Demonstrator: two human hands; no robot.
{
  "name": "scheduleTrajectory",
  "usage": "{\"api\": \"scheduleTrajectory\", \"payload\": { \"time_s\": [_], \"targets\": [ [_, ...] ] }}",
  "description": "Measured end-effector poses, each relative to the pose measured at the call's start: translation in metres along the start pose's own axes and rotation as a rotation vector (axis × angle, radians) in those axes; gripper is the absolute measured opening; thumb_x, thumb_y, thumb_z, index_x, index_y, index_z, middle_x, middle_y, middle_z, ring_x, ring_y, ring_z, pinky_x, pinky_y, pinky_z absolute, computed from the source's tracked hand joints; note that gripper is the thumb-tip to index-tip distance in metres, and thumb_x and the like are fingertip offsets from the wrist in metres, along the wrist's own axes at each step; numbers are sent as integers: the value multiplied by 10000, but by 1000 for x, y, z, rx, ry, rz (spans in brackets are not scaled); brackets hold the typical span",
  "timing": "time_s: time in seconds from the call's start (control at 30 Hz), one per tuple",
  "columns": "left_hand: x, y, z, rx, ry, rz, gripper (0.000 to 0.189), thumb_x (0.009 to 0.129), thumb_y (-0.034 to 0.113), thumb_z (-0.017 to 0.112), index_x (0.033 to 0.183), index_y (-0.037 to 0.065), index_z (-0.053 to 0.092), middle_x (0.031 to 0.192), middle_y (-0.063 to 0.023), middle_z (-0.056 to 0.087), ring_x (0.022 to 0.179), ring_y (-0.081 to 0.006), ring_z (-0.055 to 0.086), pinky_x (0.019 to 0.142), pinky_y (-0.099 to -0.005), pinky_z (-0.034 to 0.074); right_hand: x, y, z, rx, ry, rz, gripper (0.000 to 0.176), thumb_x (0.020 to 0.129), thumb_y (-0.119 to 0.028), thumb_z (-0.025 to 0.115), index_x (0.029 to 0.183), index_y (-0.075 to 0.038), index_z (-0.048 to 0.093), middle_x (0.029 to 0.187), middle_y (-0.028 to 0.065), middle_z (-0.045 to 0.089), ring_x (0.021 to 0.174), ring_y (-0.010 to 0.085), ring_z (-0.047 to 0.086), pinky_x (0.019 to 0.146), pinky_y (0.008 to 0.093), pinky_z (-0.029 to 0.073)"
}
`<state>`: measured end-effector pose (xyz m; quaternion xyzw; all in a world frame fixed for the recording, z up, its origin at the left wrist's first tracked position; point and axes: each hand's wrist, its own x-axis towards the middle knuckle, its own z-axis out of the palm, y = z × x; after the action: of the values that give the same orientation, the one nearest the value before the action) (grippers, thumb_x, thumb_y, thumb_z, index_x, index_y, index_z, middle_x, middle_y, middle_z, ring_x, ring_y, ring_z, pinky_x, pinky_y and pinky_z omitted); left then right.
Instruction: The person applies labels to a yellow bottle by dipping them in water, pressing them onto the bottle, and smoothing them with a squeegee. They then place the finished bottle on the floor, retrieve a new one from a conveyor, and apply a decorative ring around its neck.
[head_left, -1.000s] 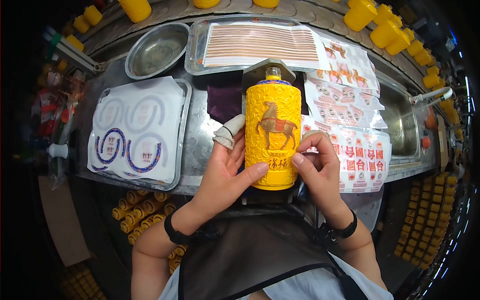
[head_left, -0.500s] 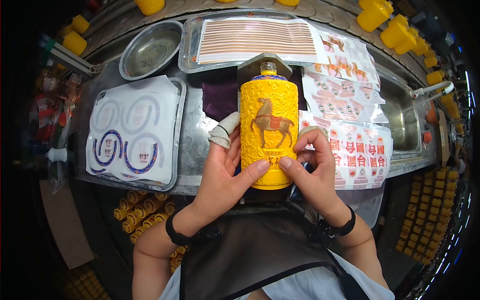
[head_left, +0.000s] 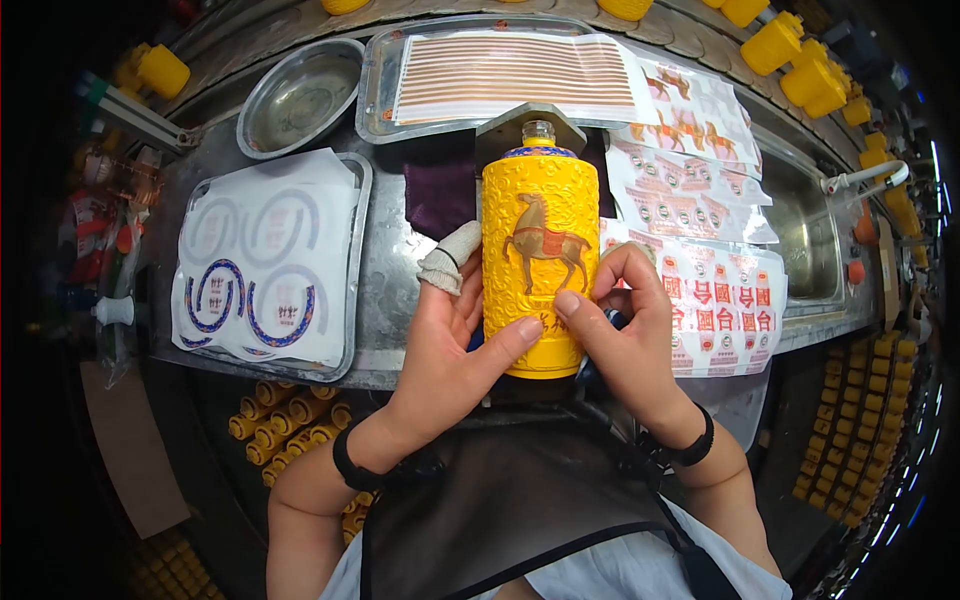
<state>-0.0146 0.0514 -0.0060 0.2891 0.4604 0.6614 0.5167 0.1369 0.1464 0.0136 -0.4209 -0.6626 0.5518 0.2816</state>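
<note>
A yellow embossed bottle [head_left: 505,225] with a clear glass neck lies before me, its neck pointing away. A brown horse decal [head_left: 545,245] with a red saddle is on its front, above small dark lettering partly under my thumbs. My left hand [head_left: 435,350] is wrapped round the lower left side, its thumb pressed near the lettering; a pale cloth cover [head_left: 450,262] is on its fingers. From the right, my right hand [head_left: 640,335] grips the bottle, thumb tip just under the horse and forefinger curled at the side. The bottle hides some fingertips.
Left stands a tray [head_left: 362,250] with blue arc decals; behind it is a metal bowl [head_left: 300,100]. A tray [head_left: 378,85] of brown-striped sheets is at the back. Red-printed decal sheets [head_left: 720,300] lie right, beside a sink [head_left: 800,230]. Yellow bottles [head_left: 770,45] line the back conveyor.
My right thumb has slid up the bottle from the lettering to just below the horse. My left hand keeps its hold. Bottles on the back conveyor have shifted rightward.
</note>
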Motion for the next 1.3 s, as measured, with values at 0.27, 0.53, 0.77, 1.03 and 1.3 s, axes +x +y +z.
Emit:
{"api": "scheduleTrajectory", "payload": {
  "time_s": [0.27, 0.53, 0.77, 1.03, 1.3],
  "targets": [
    [0, 1, 1, 4, -2, 5, 823, 862, 52, 707, 1495, 7, 183, 1498, -193, 328, 1417, -263, 338, 1176, -396, 262, 0, 2, 0, -19, -1, -26, 294, 804, -146, 771, 849, -51, 497, 837, 12, 486, 756, 86, 482, 652, 238, 430],
    [4, 12, 3, -25, 26, -58, 807, 866, 57, 717, 1483, 1, 199, 1485, -192, 352, 1399, -261, 368, 1162, -383, 294, -4, 0, -6, 233, -57, 83, 259, 832, -110, 743, 911, -49, 504, 910, 14, 494, 787, 75, 496, 677, 218, 444],
    [5, 6, 4, 56, 40, -33, 802, 863, 65, 729, 1473, -3, 212, 1477, -199, 363, 1389, -263, 385, 1155, -384, 306, -5, 10, -6, 75, -61, -94, 310, 797, -129, 779, 926, -56, 507, 911, 22, 506, 791, 86, 504, 669, 219, 436],
    [5, 6, 4, 59, 45, -40, 794, 867, 62, 726, 1470, -4, 215, 1469, -198, 368, 1387, -263, 386, 1153, -386, 308, -3, 11, -6, 47, -61, -125, 313, 792, -136, 780, 922, -55, 507, 899, 26, 509, 782, 92, 502, 660, 227, 430],
    [5, 8, 5, 71, 47, -33, 771, 873, 62, 718, 1465, 1, 228, 1463, -191, 375, 1382, -260, 392, 1145, -379, 322, -3, 8, -6, 82, -83, -94, 278, 820, -114, 748, 937, -49, 504, 909, 18, 495, 801, 77, 508, 674, 215, 440]
  ]
}}
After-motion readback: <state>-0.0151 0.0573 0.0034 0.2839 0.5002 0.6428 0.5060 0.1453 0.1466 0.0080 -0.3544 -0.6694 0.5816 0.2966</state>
